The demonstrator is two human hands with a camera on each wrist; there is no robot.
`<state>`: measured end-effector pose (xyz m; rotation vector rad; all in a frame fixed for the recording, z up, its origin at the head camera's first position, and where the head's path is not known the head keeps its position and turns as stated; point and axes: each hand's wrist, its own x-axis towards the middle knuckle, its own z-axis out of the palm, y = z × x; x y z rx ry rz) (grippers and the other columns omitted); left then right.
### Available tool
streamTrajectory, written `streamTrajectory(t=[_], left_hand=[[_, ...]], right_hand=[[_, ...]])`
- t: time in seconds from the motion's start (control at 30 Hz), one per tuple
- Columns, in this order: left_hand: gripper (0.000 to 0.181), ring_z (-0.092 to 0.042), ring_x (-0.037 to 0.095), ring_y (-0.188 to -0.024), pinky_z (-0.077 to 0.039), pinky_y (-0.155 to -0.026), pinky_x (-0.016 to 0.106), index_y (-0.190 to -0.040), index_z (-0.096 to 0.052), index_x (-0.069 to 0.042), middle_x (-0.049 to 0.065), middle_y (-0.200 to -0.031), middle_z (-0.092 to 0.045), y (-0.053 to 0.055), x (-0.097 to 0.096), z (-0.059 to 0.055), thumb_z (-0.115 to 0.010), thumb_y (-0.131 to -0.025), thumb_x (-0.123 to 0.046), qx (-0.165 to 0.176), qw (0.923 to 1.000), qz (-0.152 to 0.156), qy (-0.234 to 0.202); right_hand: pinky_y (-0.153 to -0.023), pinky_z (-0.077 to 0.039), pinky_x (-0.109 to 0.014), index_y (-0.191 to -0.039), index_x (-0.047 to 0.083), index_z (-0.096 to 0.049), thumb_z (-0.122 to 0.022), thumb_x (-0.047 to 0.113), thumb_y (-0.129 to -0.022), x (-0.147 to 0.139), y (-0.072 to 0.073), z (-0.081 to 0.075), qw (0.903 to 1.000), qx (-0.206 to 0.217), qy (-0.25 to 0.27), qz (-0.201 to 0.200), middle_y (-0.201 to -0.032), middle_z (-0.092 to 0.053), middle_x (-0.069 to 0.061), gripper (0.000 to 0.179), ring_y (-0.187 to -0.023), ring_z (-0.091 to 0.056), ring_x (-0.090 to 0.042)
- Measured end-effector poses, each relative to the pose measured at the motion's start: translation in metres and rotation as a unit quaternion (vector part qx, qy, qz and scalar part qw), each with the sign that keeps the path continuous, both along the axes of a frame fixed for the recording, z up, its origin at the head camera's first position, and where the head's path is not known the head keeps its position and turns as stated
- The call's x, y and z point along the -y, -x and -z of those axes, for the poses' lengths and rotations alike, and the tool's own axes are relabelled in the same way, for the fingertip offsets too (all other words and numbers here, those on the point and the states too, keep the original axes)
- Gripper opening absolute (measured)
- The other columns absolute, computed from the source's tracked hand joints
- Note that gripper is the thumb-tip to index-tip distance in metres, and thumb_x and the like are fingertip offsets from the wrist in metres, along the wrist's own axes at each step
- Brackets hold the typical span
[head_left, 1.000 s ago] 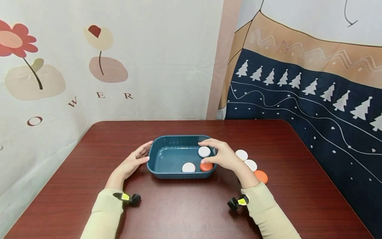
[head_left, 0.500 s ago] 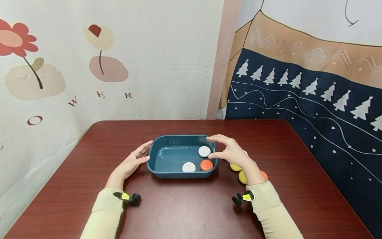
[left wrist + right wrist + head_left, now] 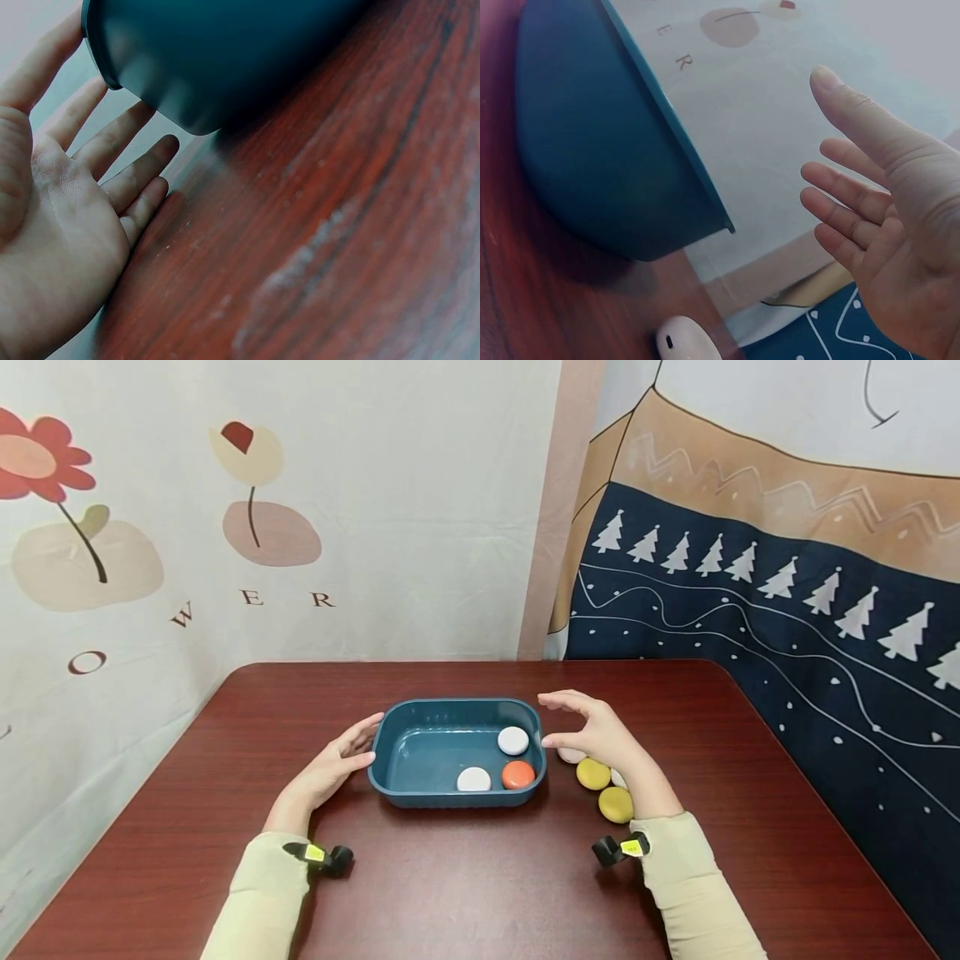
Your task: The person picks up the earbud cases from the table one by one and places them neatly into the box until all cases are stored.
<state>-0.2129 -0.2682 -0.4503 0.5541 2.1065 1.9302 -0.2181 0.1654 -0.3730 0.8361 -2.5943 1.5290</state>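
Observation:
A dark teal rectangular bin point(image 3: 450, 801) stands on the table. Inside, toward its right end, lie a white disc point(image 3: 513, 741), an orange disc point(image 3: 518, 775) and a second white disc point(image 3: 474, 779). My left hand point(image 3: 330, 767) rests against the bin's left end, thumb and fingertips at the rim, fingers spread and fairly straight in the left wrist view. Just outside the right end hovers my right hand point(image 3: 603, 735), thumb and fingers apart, nothing between them. Below it lie two yellow discs point(image 3: 617, 805) and partly covered white discs point(image 3: 572, 755).
Under everything is a reddish-brown wooden table point(image 3: 465, 893). Behind it hang a pale cloth with flower prints point(image 3: 420, 510) and a navy cloth with tree prints point(image 3: 750, 610). A white rounded piece with a black slot point(image 3: 686, 341) shows low in the right wrist view.
My right hand has moved right, from over the discs in the bin to outside its right end, uncovering the yellow discs and hiding the loose orange one. My left hand stays put.

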Motion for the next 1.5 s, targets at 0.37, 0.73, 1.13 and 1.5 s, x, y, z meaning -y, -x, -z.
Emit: streamTrajectory(t=[0.37,0.73,1.13,1.5], left_hand=[[0.065,-0.031,0.018,-0.132,-0.034,-0.098,0.018,-0.152,-0.022,-0.007,0.021,-0.152,-0.023,0.0,0.001,0.001,-0.055,-0.096,-0.006,-0.002,1.0,-0.001,0.001],[0.065,-0.034,0.013,-0.13,-0.033,-0.098,0.018,-0.152,-0.022,-0.006,0.022,-0.152,-0.024,0.0,0.001,0.002,-0.054,-0.096,-0.005,-0.005,1.0,0.004,-0.007],[0.064,-0.033,0.013,-0.131,-0.033,-0.098,0.018,-0.152,-0.022,-0.007,0.022,-0.152,-0.024,0.001,0.002,0.003,-0.054,-0.096,-0.005,-0.005,1.0,0.004,-0.004],[0.065,-0.032,0.017,-0.132,-0.033,-0.098,0.018,-0.152,-0.023,-0.007,0.021,-0.152,-0.024,0.001,0.002,0.003,-0.055,-0.096,-0.006,-0.006,1.0,0.004,0.0]], right_hand=[[-0.101,-0.033,-0.051,-0.134,0.007,-0.055,-0.08,0.014,-0.079,-0.017,0.006,0.004,0.9995,0.018,0.001,0.025,-0.133,-0.054,-0.008,0.061,-0.123,-0.044,-0.028],[-0.1,-0.032,-0.056,-0.132,0.005,-0.057,-0.081,0.016,-0.078,-0.026,0.014,0.021,0.9994,0.024,0.007,0.023,-0.13,-0.057,-0.009,0.06,-0.121,-0.046,-0.03],[-0.102,-0.032,-0.054,-0.132,0.008,-0.057,-0.081,0.022,-0.078,-0.033,0.018,0.032,0.998,0.044,-0.021,0.04,-0.13,-0.056,-0.007,0.061,-0.12,-0.046,-0.029],[-0.102,-0.03,-0.056,-0.136,0.008,-0.053,-0.079,0.029,-0.08,-0.038,0.022,0.043,0.9943,0.079,-0.053,0.047,-0.138,-0.049,-0.009,0.065,-0.129,-0.038,-0.033]])
